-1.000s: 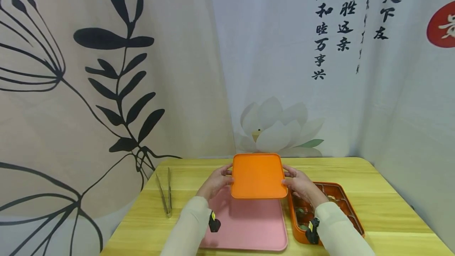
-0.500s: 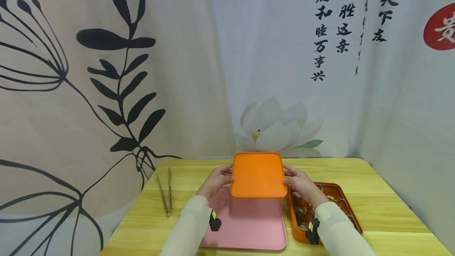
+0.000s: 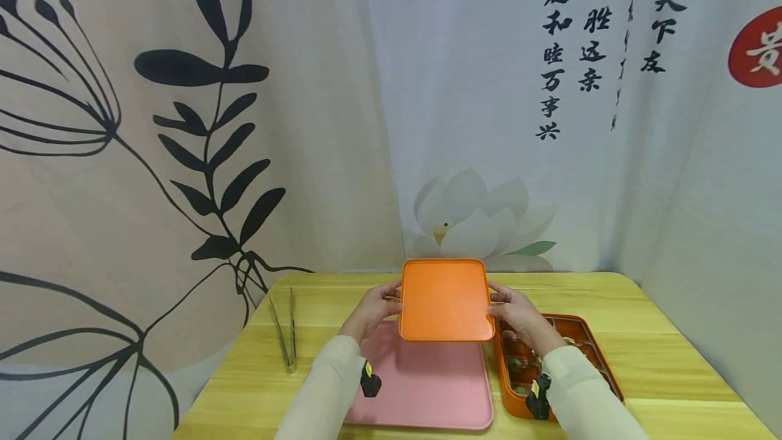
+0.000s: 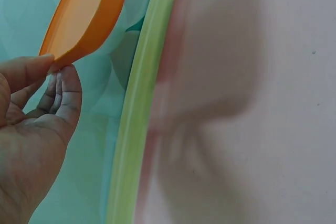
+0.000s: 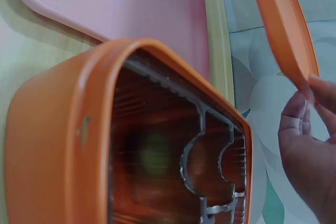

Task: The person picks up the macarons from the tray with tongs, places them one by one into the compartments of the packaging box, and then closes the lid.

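A square orange lid [image 3: 447, 301] with a shallow rim is held up, tilted, over the pink tray [image 3: 427, 392]. My left hand [image 3: 371, 309] pinches its left edge between thumb and fingers; the left wrist view shows that grip at a corner of the lid [image 4: 86, 17]. On the opposite edge, my right hand [image 3: 520, 316] pinches it the same way, as the right wrist view also shows. Below my right forearm stands an open orange box [image 3: 507, 386] with dividers inside. Small items lie in its compartments, too blurred to identify.
Metal tongs [image 3: 287, 338] lie on the left of the wooden table [image 3: 660, 352]. The box sits right beside the pink tray. A printed curtain [image 3: 324, 121] hangs just behind the table's far edge.
The lid has risen very slightly, its far edge a little higher in the head view. Both hands keep their hold on it; the tray, box and tongs stay put.
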### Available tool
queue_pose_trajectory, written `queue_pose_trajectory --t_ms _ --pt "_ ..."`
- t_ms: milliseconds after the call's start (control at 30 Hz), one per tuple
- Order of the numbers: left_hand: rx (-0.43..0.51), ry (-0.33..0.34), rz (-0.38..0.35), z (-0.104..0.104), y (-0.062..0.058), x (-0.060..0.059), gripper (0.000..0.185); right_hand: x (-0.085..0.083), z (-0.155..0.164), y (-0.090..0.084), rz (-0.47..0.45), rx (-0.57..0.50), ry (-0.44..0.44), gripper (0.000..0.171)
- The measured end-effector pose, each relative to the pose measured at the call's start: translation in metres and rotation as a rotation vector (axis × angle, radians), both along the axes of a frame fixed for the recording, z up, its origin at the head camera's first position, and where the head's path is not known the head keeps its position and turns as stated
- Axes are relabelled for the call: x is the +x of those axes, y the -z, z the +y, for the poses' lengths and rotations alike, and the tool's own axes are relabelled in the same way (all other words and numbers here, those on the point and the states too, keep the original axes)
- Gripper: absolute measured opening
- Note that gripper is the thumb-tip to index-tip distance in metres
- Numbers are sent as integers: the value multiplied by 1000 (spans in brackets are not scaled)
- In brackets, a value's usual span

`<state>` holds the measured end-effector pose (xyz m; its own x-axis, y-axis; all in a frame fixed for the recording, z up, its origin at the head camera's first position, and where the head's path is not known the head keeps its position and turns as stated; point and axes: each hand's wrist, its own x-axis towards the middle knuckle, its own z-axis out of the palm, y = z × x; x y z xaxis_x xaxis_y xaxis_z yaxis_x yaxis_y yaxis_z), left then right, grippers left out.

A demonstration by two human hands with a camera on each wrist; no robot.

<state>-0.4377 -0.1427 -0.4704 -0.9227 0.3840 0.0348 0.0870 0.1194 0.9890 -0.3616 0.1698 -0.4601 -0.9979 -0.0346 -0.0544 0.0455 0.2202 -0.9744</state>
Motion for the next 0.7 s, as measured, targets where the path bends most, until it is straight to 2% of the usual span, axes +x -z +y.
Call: queue_pose_trajectory --t_ms 200,367,467,700 --pt "12 -53 7 0 1 0 57 1 -1 -3 -48 4 -11 68" --pt "-10 -100 51 2 -2 0 55 2 -3 -6 -83 -2 -19 69" --pt "-44 -108 79 3 -4 1 56 2 -5 -8 -88 -13 -24 70" --pt "-53 -85 67 3 -5 0 60 2 -6 -9 -85 -24 -50 72"
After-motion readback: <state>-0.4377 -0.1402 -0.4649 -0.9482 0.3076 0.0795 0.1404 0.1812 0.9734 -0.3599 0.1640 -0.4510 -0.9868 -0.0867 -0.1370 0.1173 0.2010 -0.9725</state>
